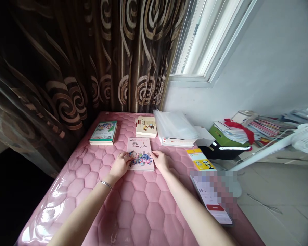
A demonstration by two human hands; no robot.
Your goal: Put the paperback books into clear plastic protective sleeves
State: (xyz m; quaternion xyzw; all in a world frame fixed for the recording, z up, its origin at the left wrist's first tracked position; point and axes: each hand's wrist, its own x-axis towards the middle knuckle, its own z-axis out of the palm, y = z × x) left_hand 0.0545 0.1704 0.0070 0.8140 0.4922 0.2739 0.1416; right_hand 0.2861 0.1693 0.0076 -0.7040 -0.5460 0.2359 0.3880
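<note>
Two hands — left hand (120, 166), right hand (160, 161) — fingers pinched on side edges of pale-pink book (140, 153), midway across worktop (143, 205), nearer far edge; uneven pull could twist it loose.

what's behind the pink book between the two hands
Behind the pink book sits a small stack of books, with the patterned curtain beyond. Anything under the stack or past the curtain is covered, so it can't be seen.
</note>
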